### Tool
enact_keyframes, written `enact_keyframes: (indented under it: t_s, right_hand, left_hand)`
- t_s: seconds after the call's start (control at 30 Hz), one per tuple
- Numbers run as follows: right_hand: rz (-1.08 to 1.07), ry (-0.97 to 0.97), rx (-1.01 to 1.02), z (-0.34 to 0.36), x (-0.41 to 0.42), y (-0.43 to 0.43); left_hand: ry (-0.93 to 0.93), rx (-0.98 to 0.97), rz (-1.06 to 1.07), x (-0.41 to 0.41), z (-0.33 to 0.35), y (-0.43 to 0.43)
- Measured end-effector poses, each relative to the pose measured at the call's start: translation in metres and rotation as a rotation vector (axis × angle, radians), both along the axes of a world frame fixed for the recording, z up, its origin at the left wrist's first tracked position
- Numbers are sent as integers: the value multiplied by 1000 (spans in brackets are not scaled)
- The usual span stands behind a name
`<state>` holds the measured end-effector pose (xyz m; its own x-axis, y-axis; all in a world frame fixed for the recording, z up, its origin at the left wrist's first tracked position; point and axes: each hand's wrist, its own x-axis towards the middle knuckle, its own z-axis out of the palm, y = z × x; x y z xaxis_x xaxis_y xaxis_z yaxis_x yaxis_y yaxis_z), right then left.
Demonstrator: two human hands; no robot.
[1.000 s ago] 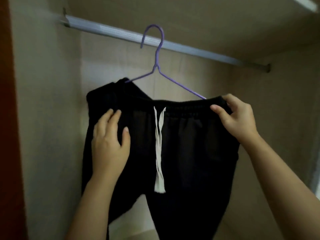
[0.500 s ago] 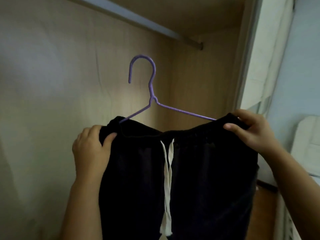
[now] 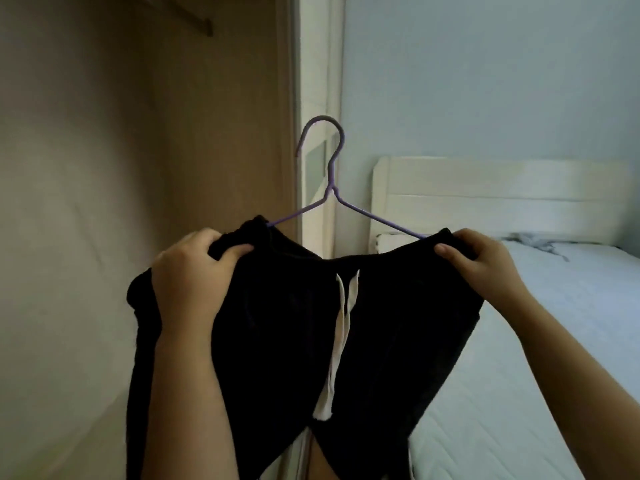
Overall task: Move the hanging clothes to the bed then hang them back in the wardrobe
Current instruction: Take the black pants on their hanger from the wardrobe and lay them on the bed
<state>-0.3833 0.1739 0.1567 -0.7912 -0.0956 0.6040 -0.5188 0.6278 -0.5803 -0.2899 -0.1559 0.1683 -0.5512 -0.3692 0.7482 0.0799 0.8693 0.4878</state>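
Trousers (image 3: 277, 323) at wardrobe edge (image 3: 291, 98), near bed (image 3: 554, 323)

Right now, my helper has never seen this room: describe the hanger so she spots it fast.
Start at the white headboard on the right. Left of it, the left hand and right hand hold black trousers by the waistband. The hanger sticks up from that waistband: thin purple wire, hook free.

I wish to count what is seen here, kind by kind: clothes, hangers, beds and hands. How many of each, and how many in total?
Black trousers: 1
Purple hanger: 1
Bed: 1
Hands: 2, left hand and right hand
Total: 5
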Motion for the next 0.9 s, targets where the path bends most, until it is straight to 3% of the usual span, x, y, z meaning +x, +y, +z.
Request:
enact_keyframes:
  t_s: [0.33,0.57,0.9]
  right_hand:
    - [-325,-209,19,-27,119,121]
    - [-416,-269,-42,-54,187,185]
    - [-736,-318,-99,-80,420,348]
  left_hand:
    - [-132,-48,-367,8,-17,107]
    - [-241,-58,-458,42,-21,176]
    - [-367,-102,-751,174,-43,376]
